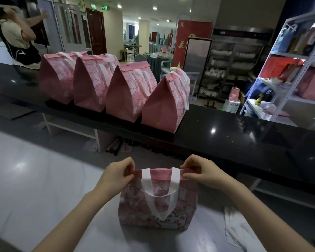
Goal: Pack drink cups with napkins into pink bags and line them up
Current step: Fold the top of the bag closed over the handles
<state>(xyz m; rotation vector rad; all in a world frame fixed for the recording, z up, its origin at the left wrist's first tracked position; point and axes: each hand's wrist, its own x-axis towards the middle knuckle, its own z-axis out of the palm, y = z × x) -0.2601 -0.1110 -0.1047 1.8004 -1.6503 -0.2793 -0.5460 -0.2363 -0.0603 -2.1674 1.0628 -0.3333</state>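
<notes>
A pink bag (158, 211) with a cartoon cat print and white handles stands upright on the steel worktop (35, 188) in front of me. Its top flap is folded over. My left hand (116, 174) pinches the flap's left corner. My right hand (196, 170) pinches the right corner. Several closed pink bags (124, 95) stand in a diagonal row on the black counter (235, 142) beyond. The inside of the near bag is hidden, and no cups are in view.
White napkins or plastic sheets (236, 228) lie on the worktop at my right. A person (20, 37) stands behind the counter at far left. A metal shelf rack (289, 70) with bags stands at right.
</notes>
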